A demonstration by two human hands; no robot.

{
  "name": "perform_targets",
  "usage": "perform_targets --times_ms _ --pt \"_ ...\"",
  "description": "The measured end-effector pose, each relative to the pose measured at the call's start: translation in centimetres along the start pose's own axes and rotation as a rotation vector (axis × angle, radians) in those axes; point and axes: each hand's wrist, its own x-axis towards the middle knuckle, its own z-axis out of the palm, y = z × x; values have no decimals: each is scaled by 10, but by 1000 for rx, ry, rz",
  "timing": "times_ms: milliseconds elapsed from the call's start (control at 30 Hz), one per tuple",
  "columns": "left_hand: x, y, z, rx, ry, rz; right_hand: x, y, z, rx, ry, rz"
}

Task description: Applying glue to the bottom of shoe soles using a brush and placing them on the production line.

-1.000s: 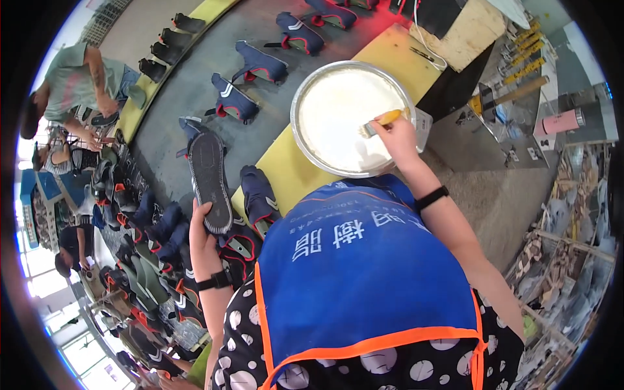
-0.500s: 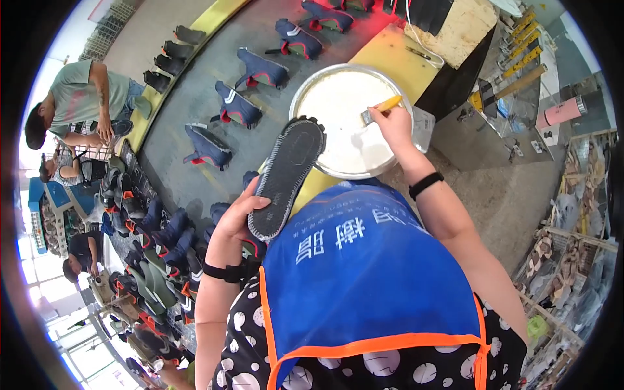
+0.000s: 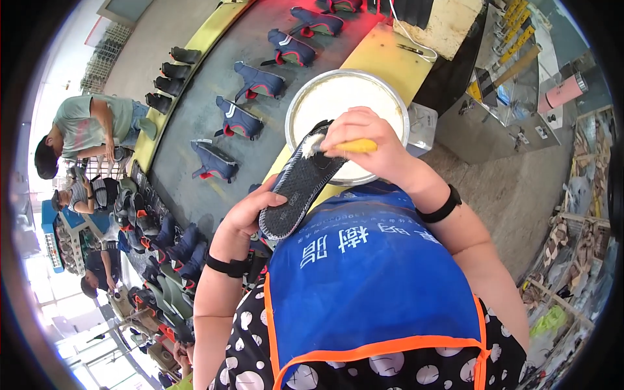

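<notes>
A: Sole (image 3: 300,183) status? Half a second back it was held up lower and left of the bowl, brush still at the bowl rim.

B: Sole's up over the near edge of the bowl (image 3: 349,125) now, tread side facing up, toe end toward the bowl. Left hand (image 3: 246,218) grips the heel end, fingers curled round it, thumb on top.

A: And the brush?

B: Brush (image 3: 338,146) has left the bowl and come onto the sole. Right hand (image 3: 367,144) is closed round the yellow handle, white bristles touching the toe end (looks like white paste on them, can't tell how much).

A: So what step?

B: I'd judge loading is over and coating has just begun, at the toe. Rest of the tread looks dark, uncoated.

A: Surroundings?

B: Bowl sits on a yellow desk (image 3: 383,55); shoe uppers (image 3: 239,118) ride a grey belt behind it. Other people sit far left.
</notes>
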Motion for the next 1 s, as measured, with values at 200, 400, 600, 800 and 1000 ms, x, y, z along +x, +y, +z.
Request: perform_targets --times_ms 200,400,600,800,1000 --pt "-4 -16 -15 -127 -14 7 -21 42 -7 27 153 340" --pt "-9 -22 -28 -255 -35 -77 -2 11 11 258 110 132" --pt "-15 -23 -28 -241 -50 -24 -17 36 12 10 208 309" --pt "-17 -18 -19 -55 2 138 -4 18 24 65 340 342" --pt "-16 -30 -27 68 87 225 -12 19 29 -265 274 487"
